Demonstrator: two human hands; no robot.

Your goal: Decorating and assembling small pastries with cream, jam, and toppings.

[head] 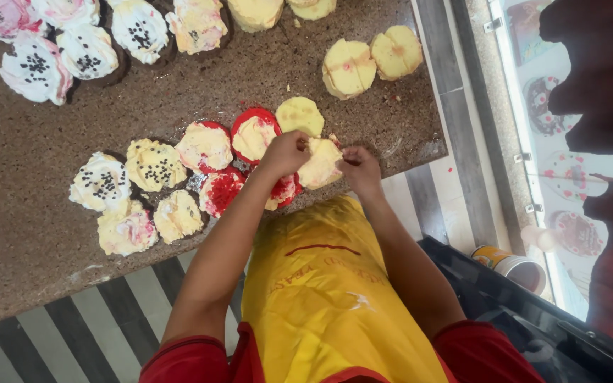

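Fingers of both hands were pinched on one pale yellow cake round at the near edge of the speckled brown stone surface — the left hand gripped its left rim, the right hand its right rim, and the round sat between them, seemingly just on or barely above the surface. Right behind it lay a plain yellow round, and beside that a red-edged cake topped with cream. Further left a cluster of frosted cakes spread out: a pink-and-cream one, a yellow one with dark sprinkles, a white one with dark sprinkles, and a red one nearer the edge. Two more plain yellow rounds rested well apart toward the far right of the surface, and another group of frosted cakes filled the far left corner. The person wore a yellow apron over red sleeves — below, a striped floor showed.
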